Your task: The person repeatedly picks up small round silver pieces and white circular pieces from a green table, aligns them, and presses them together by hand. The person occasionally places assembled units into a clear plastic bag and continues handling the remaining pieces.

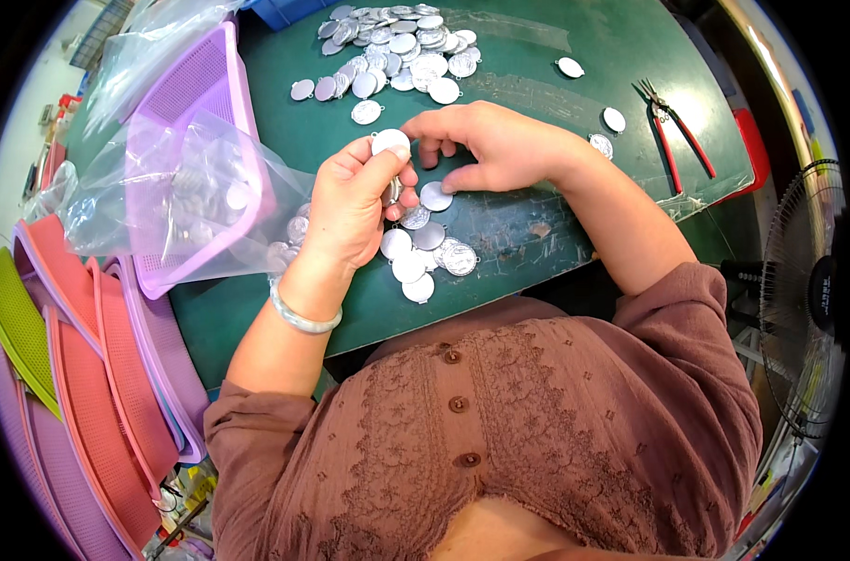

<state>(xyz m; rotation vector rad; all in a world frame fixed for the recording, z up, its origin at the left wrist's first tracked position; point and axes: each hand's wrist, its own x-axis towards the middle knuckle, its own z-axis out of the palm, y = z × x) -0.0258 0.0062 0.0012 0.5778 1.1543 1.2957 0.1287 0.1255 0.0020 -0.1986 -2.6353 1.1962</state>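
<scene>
Silver round medallions with small loops lie about the green table. My left hand is closed, its thumb pressing a pale medallion against the fingers; at least one more disc shows between its lower fingers. Close to its right, my right hand arches over the table with fingers curved and thumb apart, nothing visible in its grasp. The right thumb is beside a loose medallion; whether they touch I cannot tell. Several medallions are grouped below the hands, nearer my body. A bigger heap of medallions lies beyond them.
A clear plastic bag with medallions drapes over a purple basket at left. Stacked pink, purple and green baskets stand beside the table. Red-handled pliers lie far right, near a few single medallions. A fan stands right.
</scene>
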